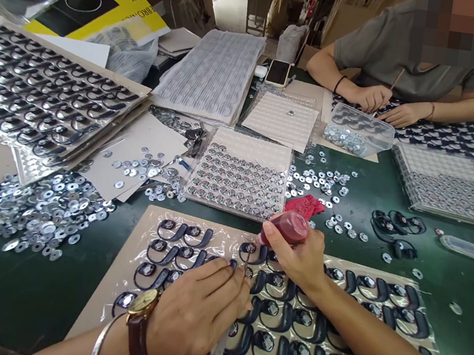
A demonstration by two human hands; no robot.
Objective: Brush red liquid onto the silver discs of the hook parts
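Note:
My right hand (302, 262) is closed around a small squeeze bottle of red liquid (286, 228), tilted with its nozzle pointing left and down. Its tip is close to a black ear-hook earphone part (253, 253) with a shiny round centre. Beside it, my left hand (203, 304), with a watch at the wrist, has its fingers pressed together over the parts. A slim metal tool (221, 347) sticks out below these fingers, and a thin point shows above them. Rows of such ear-hook parts lie on a film-covered cardboard sheet (114, 266); my hands and forearms hide some.
Metal washers (62, 207) are heaped at left. Behind the sheet sits a tray of round metal parts (241, 178), with a red cloth (305, 206) beside it. Stacked sheets of ear-hooks (47, 94) stand at left. Across the table a co-worker's hands (373, 99) work near a clear plastic box (359, 129).

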